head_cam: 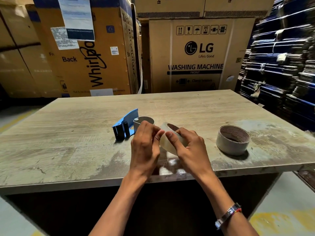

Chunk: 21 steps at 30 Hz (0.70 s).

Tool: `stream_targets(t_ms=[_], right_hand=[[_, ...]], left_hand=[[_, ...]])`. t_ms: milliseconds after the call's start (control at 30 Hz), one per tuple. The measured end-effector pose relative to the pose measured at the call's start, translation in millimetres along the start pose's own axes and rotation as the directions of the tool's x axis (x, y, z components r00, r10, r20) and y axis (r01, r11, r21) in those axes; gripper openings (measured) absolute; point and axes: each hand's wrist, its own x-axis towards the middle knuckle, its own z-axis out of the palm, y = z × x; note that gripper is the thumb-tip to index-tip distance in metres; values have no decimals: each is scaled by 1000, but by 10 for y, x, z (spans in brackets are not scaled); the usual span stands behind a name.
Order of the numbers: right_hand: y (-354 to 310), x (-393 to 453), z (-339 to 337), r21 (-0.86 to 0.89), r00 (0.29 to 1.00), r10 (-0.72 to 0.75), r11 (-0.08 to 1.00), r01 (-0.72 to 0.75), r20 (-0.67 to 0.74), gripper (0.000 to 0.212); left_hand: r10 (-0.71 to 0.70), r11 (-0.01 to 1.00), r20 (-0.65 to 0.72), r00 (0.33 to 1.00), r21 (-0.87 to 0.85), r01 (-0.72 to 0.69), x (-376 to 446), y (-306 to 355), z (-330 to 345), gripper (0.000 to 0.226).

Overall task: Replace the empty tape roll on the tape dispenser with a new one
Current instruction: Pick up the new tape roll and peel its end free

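Note:
A blue tape dispenser point(127, 122) lies on the wooden table point(68, 133), left of centre, with a bare grey hub at its right end. Just right of it, a full roll of clear tape point(166, 142) is held tilted above the table by my right hand point(189, 147), whose thumb presses on the roll's outer face. My left hand point(144, 147) has its fingertips pinched at the roll's left edge, right against my right thumb. Whether it holds a loose tape end I cannot tell. An empty cardboard tape core point(232, 139) stands on the table to the right.
Tall cardboard appliance boxes point(194, 55) stand close behind the table's far edge. A high stack of flattened dark cartons point(281, 65) rises at the right. The table's near edge point(119, 182) runs just below my wrists.

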Motion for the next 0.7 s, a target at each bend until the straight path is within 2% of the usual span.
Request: stream_targets(t_ms=[67, 233, 433, 533, 700], right_hand=[[22, 34, -40, 36, 999, 9, 999, -10, 43, 27], [84, 104, -160, 122, 987, 10, 992, -30, 161, 30], [135, 177, -335, 268, 950, -29, 962, -58, 311, 39], [169, 216, -384, 293, 936, -42, 954, -67, 351, 39], [194, 256, -403, 362, 918, -59, 927, -96, 393, 33]], left_hand=[[1, 1000, 26, 1000, -19, 0, 28, -9, -29, 8], [-31, 997, 92, 995, -65, 37, 69, -23, -95, 10], [-156, 965, 213, 965, -174, 194, 124, -47, -188, 12], [-210, 911, 307, 928, -282, 300, 173, -69, -228, 13], [-267, 731, 441, 857, -487, 479, 182, -161, -254, 17]])
